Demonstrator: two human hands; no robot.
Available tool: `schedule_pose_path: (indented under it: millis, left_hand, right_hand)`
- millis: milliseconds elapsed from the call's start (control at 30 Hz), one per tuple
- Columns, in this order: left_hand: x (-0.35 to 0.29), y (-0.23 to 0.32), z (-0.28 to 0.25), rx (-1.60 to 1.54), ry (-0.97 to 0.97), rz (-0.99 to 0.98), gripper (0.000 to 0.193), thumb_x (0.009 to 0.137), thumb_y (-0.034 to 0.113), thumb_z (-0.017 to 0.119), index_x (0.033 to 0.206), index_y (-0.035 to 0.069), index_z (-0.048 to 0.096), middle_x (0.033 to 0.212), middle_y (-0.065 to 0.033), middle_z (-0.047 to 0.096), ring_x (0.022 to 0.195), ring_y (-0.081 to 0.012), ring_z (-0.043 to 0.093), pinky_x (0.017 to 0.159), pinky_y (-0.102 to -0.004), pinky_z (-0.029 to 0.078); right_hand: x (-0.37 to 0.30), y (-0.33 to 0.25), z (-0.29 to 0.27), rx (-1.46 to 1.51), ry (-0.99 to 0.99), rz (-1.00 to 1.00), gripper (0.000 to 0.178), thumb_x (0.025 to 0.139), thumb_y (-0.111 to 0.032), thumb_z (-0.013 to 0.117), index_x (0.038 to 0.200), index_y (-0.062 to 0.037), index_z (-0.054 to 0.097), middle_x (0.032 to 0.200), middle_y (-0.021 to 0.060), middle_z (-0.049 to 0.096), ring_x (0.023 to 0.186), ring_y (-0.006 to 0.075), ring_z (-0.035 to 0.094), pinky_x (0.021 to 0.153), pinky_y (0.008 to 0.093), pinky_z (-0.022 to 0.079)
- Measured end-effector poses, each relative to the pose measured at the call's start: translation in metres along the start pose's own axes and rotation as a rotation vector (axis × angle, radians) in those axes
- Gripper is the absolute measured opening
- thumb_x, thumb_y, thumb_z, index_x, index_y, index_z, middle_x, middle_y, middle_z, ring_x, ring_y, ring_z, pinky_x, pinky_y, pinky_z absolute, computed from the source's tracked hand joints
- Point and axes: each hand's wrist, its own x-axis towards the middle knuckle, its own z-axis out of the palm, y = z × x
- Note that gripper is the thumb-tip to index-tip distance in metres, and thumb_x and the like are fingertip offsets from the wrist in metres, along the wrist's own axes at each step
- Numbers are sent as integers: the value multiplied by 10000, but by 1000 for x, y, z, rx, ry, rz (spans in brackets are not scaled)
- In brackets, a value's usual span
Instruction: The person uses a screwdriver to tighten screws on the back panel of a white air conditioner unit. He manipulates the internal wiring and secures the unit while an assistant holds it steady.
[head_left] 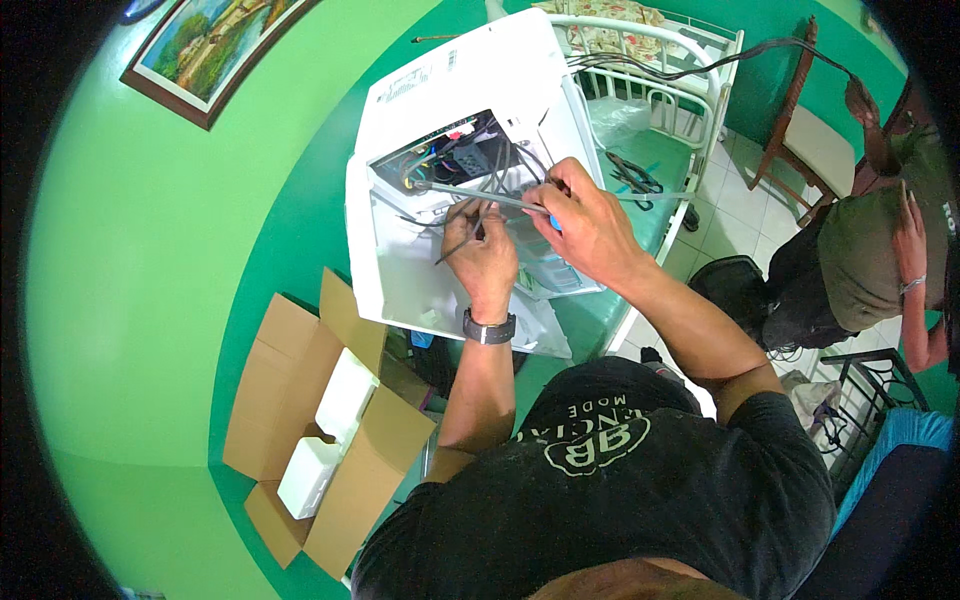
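A white boxy appliance [470,70] lies before me with a wiring compartment [470,155] exposed, coloured wires and a dark block inside. My left hand [483,258], a dark watch on its wrist, is closed around thin dark cables [455,250] just below that compartment. From the compartment a grey cable [470,192] runs to my right hand [590,225], which pinches it beside the left. Something small and blue [556,222] shows under my right fingers; its kind is hidden. Black-handled pliers [635,178] lie to the right on the green surface.
An opened cardboard box [275,400] with white foam [340,400] stands lower left. A white metal bed frame [715,90] rises behind the appliance. At the right, another person's hand [860,100] holds black cables [680,72] trailing from the appliance; a wooden chair [815,145] stands nearby.
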Motion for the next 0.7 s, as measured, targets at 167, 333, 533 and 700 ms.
schedule_pose_path:
  millis: [167,333,533,700]
  left_hand:
    - [7,-3,-1,346,80,300,284,943,53,715,1213,-15,656,1170,-163,649,1126,-286,612,907,-412,524]
    - [13,-10,-1,690,95,515,519,875,86,743,1373,47,603,1298,-211,600,1294,-408,482,1128,-578,342]
    - [15,-6,0,815,65,476,513,907,209,752,1347,26,562,1332,-184,579,1280,-389,482,1111,-573,337]
    - [21,-5,-5,856,24,455,506,948,297,720,1340,23,554,1360,-204,554,1307,-404,462,1075,-592,341]
  right_hand:
    - [5,-3,1,-54,20,5,297,770,-22,846,1034,-61,714,985,98,550,706,273,653,609,397,548]
    - [11,-7,11,-132,86,13,299,752,-40,849,1021,-75,723,969,97,545,679,274,644,588,406,532]
    - [17,-6,16,-211,30,89,159,832,-124,742,965,-45,711,978,145,570,720,323,675,614,469,553]
    - [25,-15,18,-180,16,111,171,855,-145,700,960,-10,698,976,167,571,751,339,691,635,487,568]
